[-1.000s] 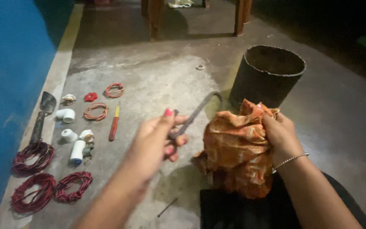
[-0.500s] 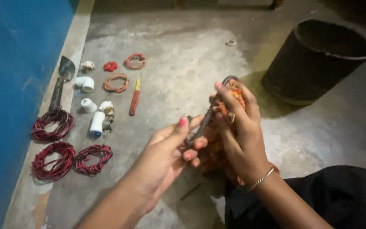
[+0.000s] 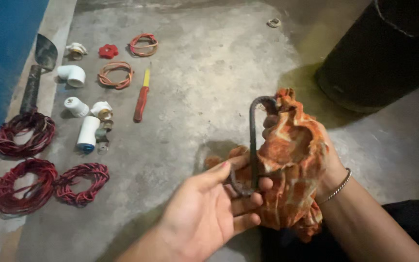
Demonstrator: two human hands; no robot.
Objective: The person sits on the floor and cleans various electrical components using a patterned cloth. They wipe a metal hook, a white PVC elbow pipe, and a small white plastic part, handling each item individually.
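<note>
Far left on the floor (image 3: 190, 97): three red wire coils (image 3: 24, 135), a trowel (image 3: 37, 73) along the blue wall (image 3: 1, 58). Next to those we have white pipe fittings (image 3: 72, 75), a red valve knob (image 3: 108, 50), two orange wire loops (image 3: 116, 75), a red-yellow screwdriver (image 3: 142, 95). All well apart from our hands.

Centre: left hand (image 3: 209, 208), palm up, fingers curled round the lower bend of a dark bent metal rod (image 3: 253, 140). Rod stands roughly upright, top end hooked over to the right.

Right of it: right hand (image 3: 316, 160) is clenched inside an orange patterned cloth (image 3: 292, 160), pressing the cloth against the rod's upper hook. Cloth hangs down below the hand. Bracelet (image 3: 339, 185) on that wrist.

Far right, top: dark bucket (image 3: 389, 53) on the floor, apart from both hands. Small ring (image 3: 273, 22) on the floor just left of it.
</note>
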